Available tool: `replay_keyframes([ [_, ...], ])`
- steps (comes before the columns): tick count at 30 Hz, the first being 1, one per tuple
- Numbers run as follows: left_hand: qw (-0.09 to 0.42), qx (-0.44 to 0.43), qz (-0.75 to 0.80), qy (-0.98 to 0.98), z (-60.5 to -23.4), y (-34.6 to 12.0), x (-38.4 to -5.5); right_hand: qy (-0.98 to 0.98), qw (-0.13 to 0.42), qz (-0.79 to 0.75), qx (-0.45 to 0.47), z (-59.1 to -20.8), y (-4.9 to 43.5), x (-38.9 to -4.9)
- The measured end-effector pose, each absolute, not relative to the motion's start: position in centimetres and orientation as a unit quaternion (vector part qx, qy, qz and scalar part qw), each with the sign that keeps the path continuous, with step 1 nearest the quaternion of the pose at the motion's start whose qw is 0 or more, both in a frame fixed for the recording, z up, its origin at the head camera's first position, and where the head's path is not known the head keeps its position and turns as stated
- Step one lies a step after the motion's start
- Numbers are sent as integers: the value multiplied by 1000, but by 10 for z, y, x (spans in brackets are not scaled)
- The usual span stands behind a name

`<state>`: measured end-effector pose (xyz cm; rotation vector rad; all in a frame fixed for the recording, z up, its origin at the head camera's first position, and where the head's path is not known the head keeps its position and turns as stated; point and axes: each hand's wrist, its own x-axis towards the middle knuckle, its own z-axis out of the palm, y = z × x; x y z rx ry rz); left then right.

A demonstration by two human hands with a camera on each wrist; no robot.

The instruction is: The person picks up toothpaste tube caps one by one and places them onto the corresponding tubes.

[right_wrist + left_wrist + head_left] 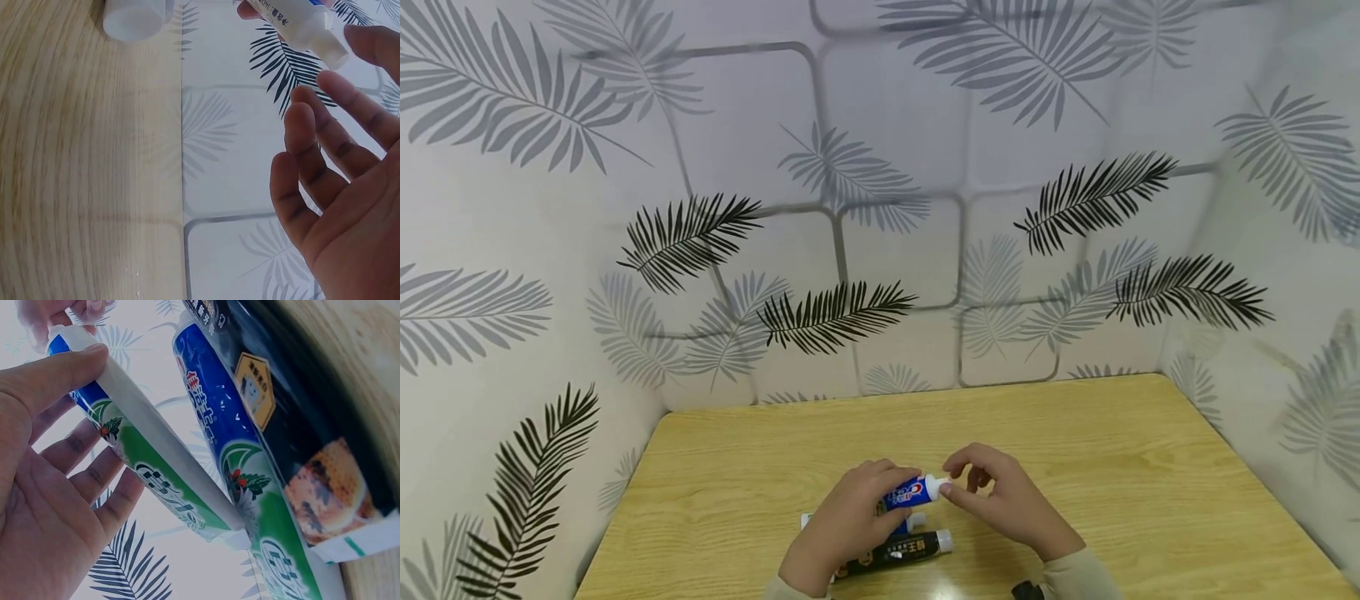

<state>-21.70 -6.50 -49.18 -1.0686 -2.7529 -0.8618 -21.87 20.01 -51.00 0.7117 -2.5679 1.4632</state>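
Observation:
My left hand pinches a blue, green and white toothpaste tube between thumb and fingers, above the table. The tube's narrow white end points toward my right hand. In the right wrist view the right thumb and bent fingers stand around that end, with a gap showing. Below the left hand lies a second blue and green toothpaste tube, partly hidden in the head view. Beside it, nearer me, is a black toothpaste tube with a white cap.
The wood-grain table meets a leaf-patterned wall covering at its back and sides. A small dark object shows by my right sleeve at the bottom edge.

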Motion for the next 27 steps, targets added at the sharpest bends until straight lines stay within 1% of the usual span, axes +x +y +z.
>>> replay_keyframes([
  [7,36,-350,-280,-893,-492,-65,-217,-839,50,478,256,-508,198,-218],
  [15,34,-346,-263,-900,-491,-65,-218,-855,36,460,239,-506,197,-217],
  [22,20,-341,-263,-902,-488,-64,-220,-848,63,469,239,-506,197,-217],
  [27,20,-342,-265,-901,-486,-63,-220,-852,57,464,235,-507,198,-217],
])
